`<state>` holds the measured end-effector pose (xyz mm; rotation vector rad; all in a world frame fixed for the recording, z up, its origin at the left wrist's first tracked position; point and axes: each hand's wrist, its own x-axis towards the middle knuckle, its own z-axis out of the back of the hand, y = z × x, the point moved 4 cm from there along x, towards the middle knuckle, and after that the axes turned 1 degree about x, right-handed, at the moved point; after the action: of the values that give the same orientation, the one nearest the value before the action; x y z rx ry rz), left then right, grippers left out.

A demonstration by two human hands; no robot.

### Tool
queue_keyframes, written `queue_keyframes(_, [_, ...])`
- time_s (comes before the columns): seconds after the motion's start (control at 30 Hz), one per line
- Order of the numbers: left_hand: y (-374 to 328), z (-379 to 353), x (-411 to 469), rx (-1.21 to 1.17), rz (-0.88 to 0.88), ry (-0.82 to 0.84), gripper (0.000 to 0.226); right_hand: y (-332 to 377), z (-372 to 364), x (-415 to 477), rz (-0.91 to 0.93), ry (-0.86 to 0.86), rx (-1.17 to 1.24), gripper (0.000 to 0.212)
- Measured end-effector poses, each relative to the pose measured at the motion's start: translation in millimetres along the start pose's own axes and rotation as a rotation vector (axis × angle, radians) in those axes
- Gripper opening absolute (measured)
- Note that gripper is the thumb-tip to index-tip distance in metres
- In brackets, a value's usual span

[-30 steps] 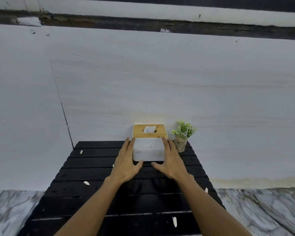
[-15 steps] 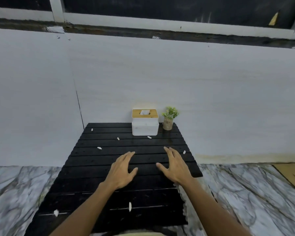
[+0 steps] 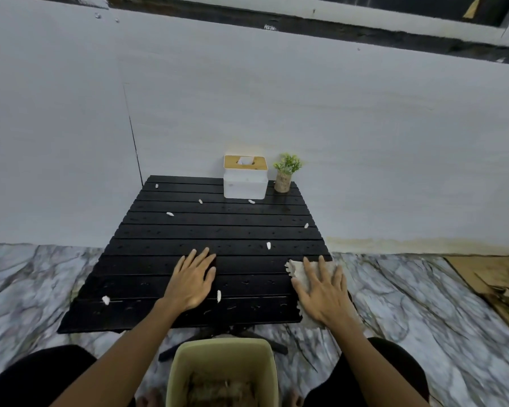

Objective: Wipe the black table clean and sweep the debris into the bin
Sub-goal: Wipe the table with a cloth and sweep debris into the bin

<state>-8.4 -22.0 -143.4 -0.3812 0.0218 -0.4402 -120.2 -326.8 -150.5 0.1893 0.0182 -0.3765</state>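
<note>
A low black slatted table stands against the wall, with several small white scraps scattered over it. My left hand lies flat on the near middle slats, fingers straight. My right hand lies flat, fingers spread, on a beige cloth at the table's near right corner. A pale green bin with brownish debris inside stands on the floor just in front of the table, between my knees.
A white tissue box with a wooden lid and a small potted plant stand at the table's far edge by the wall. Marble floor surrounds the table. Brown cardboard lies at the right.
My hands drew back from the tissue box to the table's near edge. My right hand now lies on the cloth. The view tilted down, and the bin came into sight.
</note>
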Motion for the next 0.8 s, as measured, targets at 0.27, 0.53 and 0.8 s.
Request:
queue_keyframes(0.27, [3,-2,-1,-0.008,-0.014,-0.046,0.049,59,-5,5,0.038,-0.009,0.036,0.066])
queue_keyframes(0.53, [11,5,4,-0.071,-0.021,-0.065,0.049,71,-15,-23,0.097,-0.103,0.081,0.076])
queue_keyframes(0.8, [27,6,22,0.018,-0.056,-0.087,0.077,17,-2,51,-0.252,-0.091,0.113,0.066])
